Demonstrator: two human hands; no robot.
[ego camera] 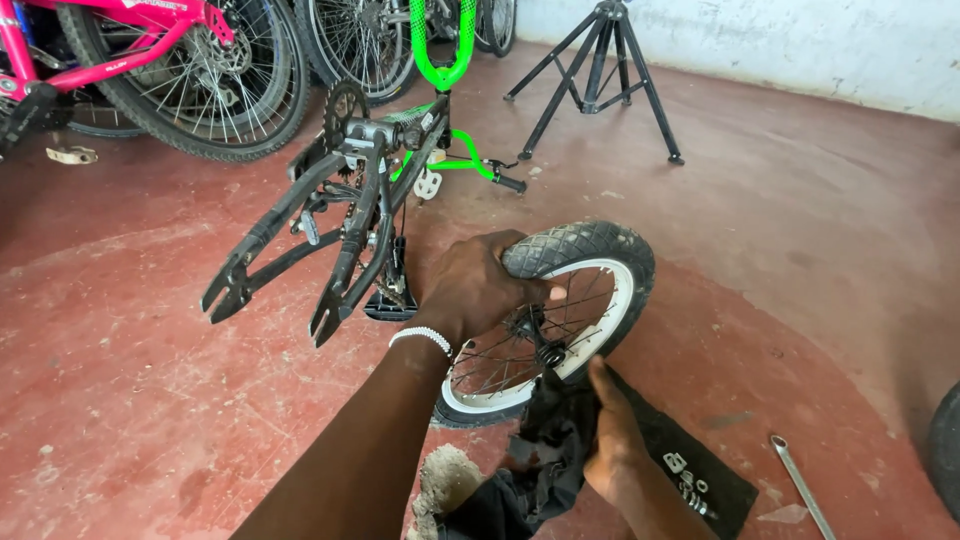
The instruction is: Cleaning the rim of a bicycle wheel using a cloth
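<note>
A small bicycle wheel [600,262] with a knobbly black tyre, white rim and thin spokes stands tilted on the red floor. My left hand [470,290] grips its tyre and rim from the left side. My right hand [612,440] presses a black cloth [545,455] against the lower rim near the hub [548,350]. Just behind the wheel lies an upside-down small bike with a black rear frame [340,215] and green tubes [440,60]; its rear dropouts are empty.
A black cloth strip with several small nuts and washers [685,478] lies at my right. A spanner [800,485] rests on the floor further right. A black repair stand [600,75] is behind. A pink bike [130,50] and other wheels stand at the back left.
</note>
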